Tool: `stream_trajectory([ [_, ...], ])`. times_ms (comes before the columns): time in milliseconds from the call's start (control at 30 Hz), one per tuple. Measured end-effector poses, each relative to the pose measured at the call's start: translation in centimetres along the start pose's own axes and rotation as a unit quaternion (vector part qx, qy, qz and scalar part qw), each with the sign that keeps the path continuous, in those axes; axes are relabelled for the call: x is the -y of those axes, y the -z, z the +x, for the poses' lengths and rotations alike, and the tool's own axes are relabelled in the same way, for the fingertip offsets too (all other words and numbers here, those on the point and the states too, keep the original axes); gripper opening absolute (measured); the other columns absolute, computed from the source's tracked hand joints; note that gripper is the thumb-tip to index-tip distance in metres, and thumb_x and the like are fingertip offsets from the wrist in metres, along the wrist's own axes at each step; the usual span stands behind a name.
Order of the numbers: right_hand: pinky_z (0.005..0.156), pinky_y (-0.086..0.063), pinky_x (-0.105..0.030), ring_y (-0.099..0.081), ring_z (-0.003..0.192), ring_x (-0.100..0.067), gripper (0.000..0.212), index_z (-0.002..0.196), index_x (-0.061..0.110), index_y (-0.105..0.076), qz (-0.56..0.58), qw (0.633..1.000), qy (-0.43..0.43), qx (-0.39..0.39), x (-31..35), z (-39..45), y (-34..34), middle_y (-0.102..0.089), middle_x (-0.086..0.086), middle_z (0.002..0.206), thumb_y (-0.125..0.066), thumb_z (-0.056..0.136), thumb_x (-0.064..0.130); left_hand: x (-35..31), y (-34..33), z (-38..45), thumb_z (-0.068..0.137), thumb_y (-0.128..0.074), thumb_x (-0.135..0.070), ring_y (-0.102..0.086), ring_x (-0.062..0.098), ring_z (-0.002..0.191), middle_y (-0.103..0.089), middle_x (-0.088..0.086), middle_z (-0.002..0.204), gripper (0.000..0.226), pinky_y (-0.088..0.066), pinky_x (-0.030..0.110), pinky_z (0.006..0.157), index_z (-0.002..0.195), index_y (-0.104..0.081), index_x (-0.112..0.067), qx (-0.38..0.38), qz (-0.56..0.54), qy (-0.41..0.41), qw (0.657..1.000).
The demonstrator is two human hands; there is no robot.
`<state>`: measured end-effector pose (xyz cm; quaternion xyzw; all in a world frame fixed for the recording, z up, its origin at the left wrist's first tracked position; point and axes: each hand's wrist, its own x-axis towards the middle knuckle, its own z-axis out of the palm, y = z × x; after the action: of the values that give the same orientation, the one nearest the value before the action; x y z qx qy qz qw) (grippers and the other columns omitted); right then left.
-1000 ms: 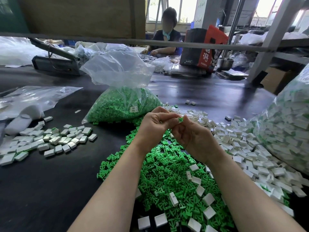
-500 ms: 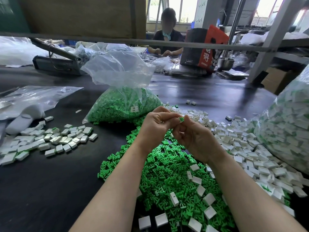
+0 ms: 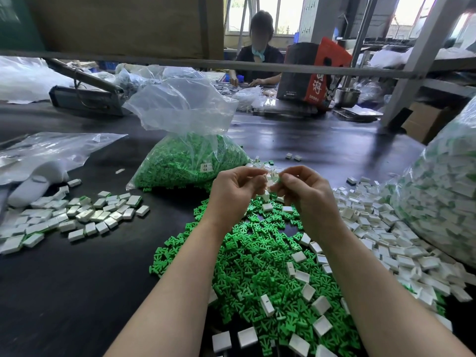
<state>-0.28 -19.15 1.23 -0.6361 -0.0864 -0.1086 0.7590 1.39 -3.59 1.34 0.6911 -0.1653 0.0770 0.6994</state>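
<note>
Left hand (image 3: 235,193): white cap (image 3: 268,178) | right hand (image 3: 307,195): green insert (image 3: 279,180) | open table (image 3: 77,292) left

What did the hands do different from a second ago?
The left hand and right hand drew slightly apart; before, their fingers were pressed together. The right hand rose a little and pinches a green piece; the left seems to pinch a white piece. The green pile, white pile and bag stayed put.

The left hand (image 3: 233,191) and the right hand (image 3: 306,194) are bare. The left forearm (image 3: 175,287) and the right forearm (image 3: 373,287) are bare too, slim and smooth.
</note>
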Motion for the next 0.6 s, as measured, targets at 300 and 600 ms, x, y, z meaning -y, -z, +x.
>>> stream_trajectory([
  [300, 0.068, -0.054, -0.021, -0.072, 0.080, -0.017, 0.011, 0.099, 0.007, -0.065, -0.106, 0.990, 0.072, -0.052, -0.04, 0.03, -0.42, -0.075, -0.009, 0.088, -0.068, 0.089, 0.005, -0.05, 0.17, 0.09, 0.088, -0.067, -0.008, -0.072, 0.017, 0.077, -0.075, 0.009, 0.084, 0.010, -0.053, 0.018, 0.067, 0.098, -0.068, -0.005, 0.001, -0.075, 0.048, 0.996],
  [600, 0.059, -0.047, -0.012, -0.062, 0.062, 0.000, 0.004, 0.089, 0.009, -0.071, -0.122, 0.987, 0.066, -0.078, -0.02, 0.06, -0.72, -0.071, -0.001, 0.077, -0.073, 0.085, 0.010, -0.41, 0.07, -0.08, 0.087, -0.068, -0.006, -0.072, 0.015, 0.075, -0.073, 0.013, 0.086, 0.009, -0.053, 0.016, 0.067, 0.095, -0.069, -0.003, 0.011, -0.074, 0.043, 0.996],
])
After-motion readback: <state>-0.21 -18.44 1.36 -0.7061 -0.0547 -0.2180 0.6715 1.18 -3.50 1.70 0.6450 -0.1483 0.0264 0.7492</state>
